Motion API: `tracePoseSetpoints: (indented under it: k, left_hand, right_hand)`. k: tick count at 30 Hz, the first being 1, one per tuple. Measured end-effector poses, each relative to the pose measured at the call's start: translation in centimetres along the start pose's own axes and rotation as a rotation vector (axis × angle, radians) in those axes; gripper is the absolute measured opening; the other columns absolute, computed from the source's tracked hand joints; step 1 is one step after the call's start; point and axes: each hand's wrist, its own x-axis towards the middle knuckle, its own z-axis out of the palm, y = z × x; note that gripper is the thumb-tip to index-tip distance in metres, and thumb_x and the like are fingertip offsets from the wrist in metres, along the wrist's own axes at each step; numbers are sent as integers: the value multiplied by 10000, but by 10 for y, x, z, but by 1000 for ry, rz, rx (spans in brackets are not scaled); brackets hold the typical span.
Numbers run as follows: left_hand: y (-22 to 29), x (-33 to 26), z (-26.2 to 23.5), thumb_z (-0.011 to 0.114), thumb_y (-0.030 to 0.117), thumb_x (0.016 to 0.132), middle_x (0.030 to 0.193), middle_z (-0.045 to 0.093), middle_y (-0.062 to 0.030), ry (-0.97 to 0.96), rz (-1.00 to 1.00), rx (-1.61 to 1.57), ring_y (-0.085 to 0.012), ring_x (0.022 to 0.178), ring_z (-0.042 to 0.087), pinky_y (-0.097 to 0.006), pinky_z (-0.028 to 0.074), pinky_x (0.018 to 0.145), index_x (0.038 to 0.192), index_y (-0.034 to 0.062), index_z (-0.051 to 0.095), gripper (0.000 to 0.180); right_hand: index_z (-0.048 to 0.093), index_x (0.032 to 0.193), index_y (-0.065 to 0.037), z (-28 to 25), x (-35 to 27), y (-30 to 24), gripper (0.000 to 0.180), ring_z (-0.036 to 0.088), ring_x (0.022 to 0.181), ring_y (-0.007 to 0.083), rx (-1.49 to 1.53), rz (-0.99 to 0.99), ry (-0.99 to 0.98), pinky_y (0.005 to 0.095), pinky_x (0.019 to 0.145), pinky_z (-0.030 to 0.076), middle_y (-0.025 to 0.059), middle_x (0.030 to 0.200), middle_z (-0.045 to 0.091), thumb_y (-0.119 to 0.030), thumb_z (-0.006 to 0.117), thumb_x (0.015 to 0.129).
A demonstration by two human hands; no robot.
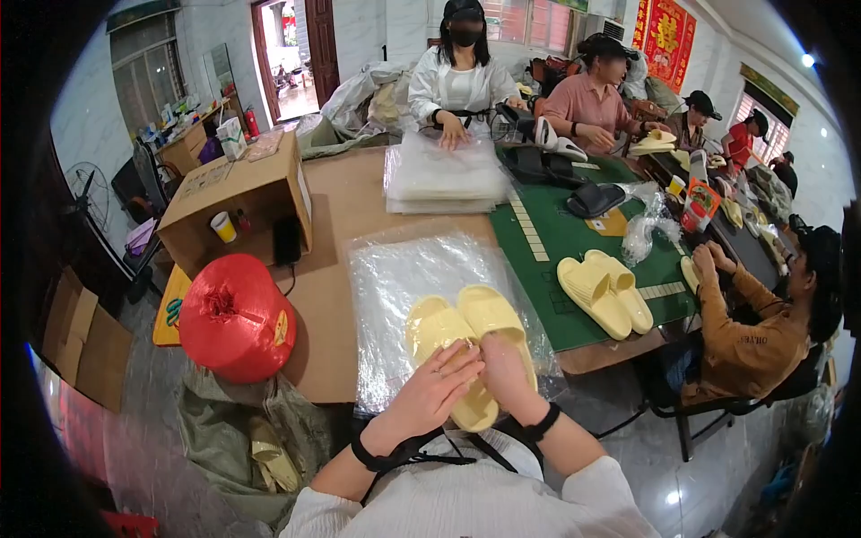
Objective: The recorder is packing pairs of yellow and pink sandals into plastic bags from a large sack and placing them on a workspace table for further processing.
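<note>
Your left hand's [437, 386] fingers lie together, right hand's [508, 372] curl at slippers [437, 325]; can't tell if clamped; best press lightly, align toes, smooth film [384, 280]

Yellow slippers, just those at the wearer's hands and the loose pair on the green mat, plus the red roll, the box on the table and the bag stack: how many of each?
Yellow slippers at the left hand and right hand: 2
Loose slippers on the green mat: 2
Red roll: 1
Cardboard box: 1
Bag stack: 1
Total: 7
</note>
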Motion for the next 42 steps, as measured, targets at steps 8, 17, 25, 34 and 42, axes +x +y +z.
tracePoseSetpoints:
  k: [8, 17, 25, 34, 42]
  left_hand:
    - [-1, -23, -29, 508, 102, 971, 1513, 463, -119, -110, -20, -83, -384, 1416, 379, -466, 298, 1173, 1381, 91, 561, 414]
    - [-33, -70, -26, 728, 227, 822, 1534, 317, -303, 23, -342, 162, -471, 1408, 339, -490, 317, 1151, 1427, 101, 498, 660]
    - [-31, -96, -18, 720, 68, 804, 1462, 459, -211, 236, -370, 162, -296, 999, 629, -353, 542, 798, 1293, 108, 624, 500]
    - [-31, -107, -20, 632, -32, 790, 1347, 622, -138, 220, -308, -202, -259, 927, 714, -317, 559, 803, 1179, 71, 678, 405]
    - [-18, -100, -27, 681, 27, 790, 1131, 706, -146, 231, -257, -85, -313, 997, 695, -348, 554, 863, 1108, 11, 691, 319]
  right_hand:
    - [536, 872, 0, 31, 76, -28, 254, 588, 800, 429, 150, -14, 348, 503, 705, 462, 239, 836, 584, -231, 583, 964]
    - [546, 1298, 0, -9, -5, -44, 467, 591, 981, 402, 139, -345, 410, 468, 857, 489, 226, 1089, 610, -193, 682, 895]
    - [678, 1138, -72, -86, -94, 12, 326, 644, 599, 206, 219, -313, 289, 290, 550, 516, 109, 947, 683, -33, 725, 818]
    - [688, 1160, -141, -93, -79, 32, 382, 690, 926, 246, 94, -324, 1, 328, 753, 565, 107, 1393, 575, 2, 668, 807]
    - [709, 950, -17, -75, -72, 50, 108, 692, 973, 260, 483, -189, 112, 328, 801, 548, 122, 1153, 711, -10, 660, 854]
